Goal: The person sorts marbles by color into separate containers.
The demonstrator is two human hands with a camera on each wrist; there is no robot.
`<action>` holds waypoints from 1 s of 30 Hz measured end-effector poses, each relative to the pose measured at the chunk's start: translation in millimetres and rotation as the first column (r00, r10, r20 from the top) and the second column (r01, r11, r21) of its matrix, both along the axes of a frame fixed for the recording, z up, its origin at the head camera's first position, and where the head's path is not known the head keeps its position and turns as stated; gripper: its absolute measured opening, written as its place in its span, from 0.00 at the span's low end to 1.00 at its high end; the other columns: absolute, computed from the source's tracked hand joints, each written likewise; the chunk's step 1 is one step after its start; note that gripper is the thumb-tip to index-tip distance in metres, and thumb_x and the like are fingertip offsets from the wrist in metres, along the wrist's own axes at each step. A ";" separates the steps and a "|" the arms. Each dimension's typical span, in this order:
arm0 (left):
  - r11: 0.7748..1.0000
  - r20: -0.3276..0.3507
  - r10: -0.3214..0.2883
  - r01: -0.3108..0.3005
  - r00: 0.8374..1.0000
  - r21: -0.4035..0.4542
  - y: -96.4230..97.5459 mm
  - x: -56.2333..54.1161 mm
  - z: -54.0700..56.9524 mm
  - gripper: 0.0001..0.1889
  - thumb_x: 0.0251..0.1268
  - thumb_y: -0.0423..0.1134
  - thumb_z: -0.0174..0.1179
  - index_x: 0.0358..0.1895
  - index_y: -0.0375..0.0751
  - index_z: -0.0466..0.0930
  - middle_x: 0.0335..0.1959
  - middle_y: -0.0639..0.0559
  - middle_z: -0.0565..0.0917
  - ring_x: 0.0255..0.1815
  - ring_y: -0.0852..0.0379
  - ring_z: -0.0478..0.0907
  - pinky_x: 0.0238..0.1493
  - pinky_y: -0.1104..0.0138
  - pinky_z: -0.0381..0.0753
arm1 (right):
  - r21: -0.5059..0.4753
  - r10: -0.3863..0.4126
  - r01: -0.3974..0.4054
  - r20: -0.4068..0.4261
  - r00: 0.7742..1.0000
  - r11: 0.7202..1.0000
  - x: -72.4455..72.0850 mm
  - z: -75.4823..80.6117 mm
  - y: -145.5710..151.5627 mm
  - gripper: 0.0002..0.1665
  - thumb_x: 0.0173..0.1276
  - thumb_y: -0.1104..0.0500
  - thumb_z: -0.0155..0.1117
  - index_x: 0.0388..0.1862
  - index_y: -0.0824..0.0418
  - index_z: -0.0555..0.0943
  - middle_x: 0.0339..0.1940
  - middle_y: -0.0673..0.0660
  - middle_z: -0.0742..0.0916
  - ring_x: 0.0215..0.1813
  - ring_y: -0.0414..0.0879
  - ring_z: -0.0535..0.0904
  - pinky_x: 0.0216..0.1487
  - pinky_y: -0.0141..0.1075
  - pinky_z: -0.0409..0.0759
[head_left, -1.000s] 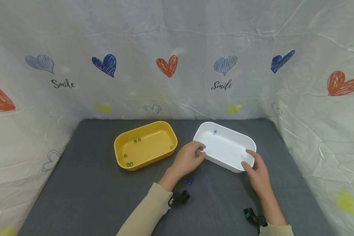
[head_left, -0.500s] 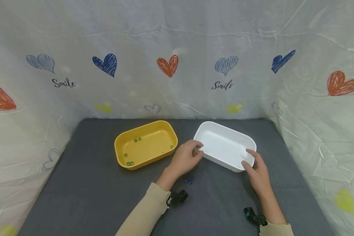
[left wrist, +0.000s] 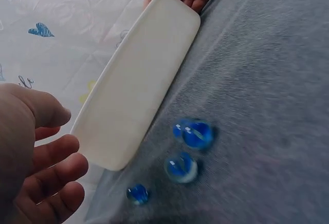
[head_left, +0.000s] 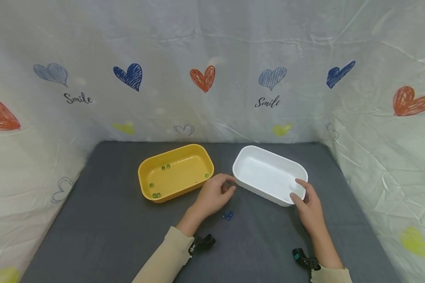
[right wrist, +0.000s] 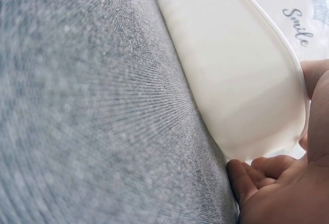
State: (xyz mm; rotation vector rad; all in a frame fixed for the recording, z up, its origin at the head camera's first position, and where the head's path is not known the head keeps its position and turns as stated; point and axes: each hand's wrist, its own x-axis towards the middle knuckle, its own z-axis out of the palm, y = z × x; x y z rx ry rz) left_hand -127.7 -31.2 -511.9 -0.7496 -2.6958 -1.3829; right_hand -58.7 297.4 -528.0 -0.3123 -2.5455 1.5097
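At the right end of the white tray, my right hand grips the rim, thumb and a finger over the edge and other fingers against the outside. My left hand hovers near the tray's left corner with loosely bent fingers and nothing visible in them. Several blue glass marbles lie on the dark cloth, below and to the right of the left hand in the head view. The white tray's near inside wall is hidden from the head view.
A yellow tray holding several green marbles stands to the left of the white one. Grey cloth covers the table. Behind hangs a white curtain printed with hearts.
My left hand has drawn back left from the white tray's rim. A blue marble seen inside that tray a second ago is out of sight now. The right hand stays put.
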 end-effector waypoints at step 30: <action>0.984 0.088 -0.101 0.112 0.991 -0.141 -24.0 11.6 -29.3 0.13 0.73 0.34 0.73 0.58 0.43 0.88 0.48 0.54 0.85 0.44 0.60 0.79 0.49 0.63 0.84 | -0.003 0.005 -0.005 -0.020 1.000 1.000 -1.5 -1.2 1.7 0.32 0.84 0.59 0.62 0.81 0.64 0.69 0.83 0.67 0.70 0.74 0.61 0.72 0.55 0.14 0.66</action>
